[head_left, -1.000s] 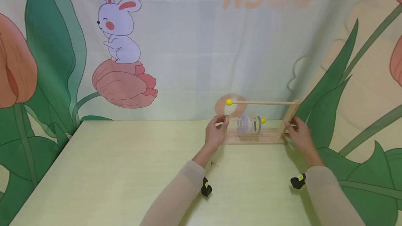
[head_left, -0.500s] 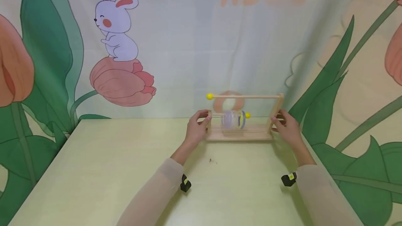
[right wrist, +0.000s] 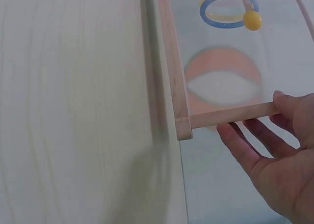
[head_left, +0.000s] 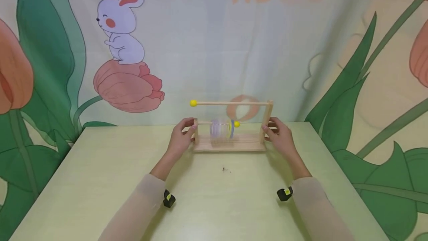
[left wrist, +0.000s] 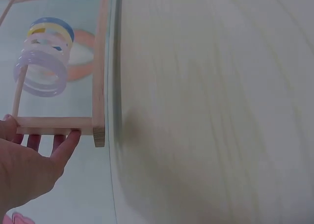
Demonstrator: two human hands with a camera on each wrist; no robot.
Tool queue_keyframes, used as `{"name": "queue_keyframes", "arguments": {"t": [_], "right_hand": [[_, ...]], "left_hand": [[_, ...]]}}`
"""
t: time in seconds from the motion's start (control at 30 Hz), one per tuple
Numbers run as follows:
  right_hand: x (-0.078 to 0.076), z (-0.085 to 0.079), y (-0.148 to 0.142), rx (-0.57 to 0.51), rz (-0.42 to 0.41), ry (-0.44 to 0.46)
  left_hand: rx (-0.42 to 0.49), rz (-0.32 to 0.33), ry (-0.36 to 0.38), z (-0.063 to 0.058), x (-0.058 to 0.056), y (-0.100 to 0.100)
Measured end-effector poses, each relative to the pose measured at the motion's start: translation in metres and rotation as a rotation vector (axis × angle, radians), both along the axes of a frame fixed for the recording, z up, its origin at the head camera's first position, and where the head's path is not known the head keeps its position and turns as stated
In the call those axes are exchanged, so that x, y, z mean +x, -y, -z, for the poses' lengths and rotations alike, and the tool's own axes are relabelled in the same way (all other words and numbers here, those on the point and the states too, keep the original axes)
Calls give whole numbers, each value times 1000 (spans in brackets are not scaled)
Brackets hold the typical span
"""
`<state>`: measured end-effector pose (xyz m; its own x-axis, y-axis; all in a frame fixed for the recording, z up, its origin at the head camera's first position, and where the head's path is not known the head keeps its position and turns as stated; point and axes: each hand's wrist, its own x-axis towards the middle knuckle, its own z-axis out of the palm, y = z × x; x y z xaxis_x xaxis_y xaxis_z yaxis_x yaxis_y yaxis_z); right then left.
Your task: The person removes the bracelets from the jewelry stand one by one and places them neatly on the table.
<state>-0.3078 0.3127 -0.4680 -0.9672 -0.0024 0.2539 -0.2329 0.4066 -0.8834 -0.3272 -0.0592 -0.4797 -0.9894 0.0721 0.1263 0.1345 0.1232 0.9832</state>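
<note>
Between the two hands is a wooden bangle rack (head_left: 230, 146) with a flat base, a short left post and a taller right post. My left hand (head_left: 182, 135) grips the short post (left wrist: 54, 123), thumb and fingers on either side of it. The tall post (head_left: 266, 122) is held by my right hand (head_left: 280, 135), its fingertips against the wood. Several bangles (head_left: 221, 128), lilac, clear, yellow and blue, hang on the lower rod, which ends in a yellow ball (right wrist: 252, 20). The upper rod (head_left: 230, 103) carries no bangles and has a yellow ball at its left end.
The pale table (head_left: 100, 181) reaches back to a curtain (head_left: 187, 47) printed with a rabbit and tulips. A small dark speck (head_left: 224, 169) lies on the tabletop in front of the rack. Black wrist cameras (head_left: 169, 198) sit at both cuffs.
Both hands have carried the rack leftward from the right side of the table to near its middle. The bangles stay on the lower rod.
</note>
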Motion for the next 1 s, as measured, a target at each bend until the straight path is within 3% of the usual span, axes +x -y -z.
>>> {"name": "queue_keyframes", "arguments": {"t": [0.3,0.83,1.0], "right_hand": [[-5,7,40,-58,-22,-2],[-5,20,47,-87,-5,20],[-1,15,38,101,48,-21]], "left_hand": [[17,-15,9,-1,10,43],[6,-26,12,7,10,47],[-70,10,-39,1,6,55]]}}
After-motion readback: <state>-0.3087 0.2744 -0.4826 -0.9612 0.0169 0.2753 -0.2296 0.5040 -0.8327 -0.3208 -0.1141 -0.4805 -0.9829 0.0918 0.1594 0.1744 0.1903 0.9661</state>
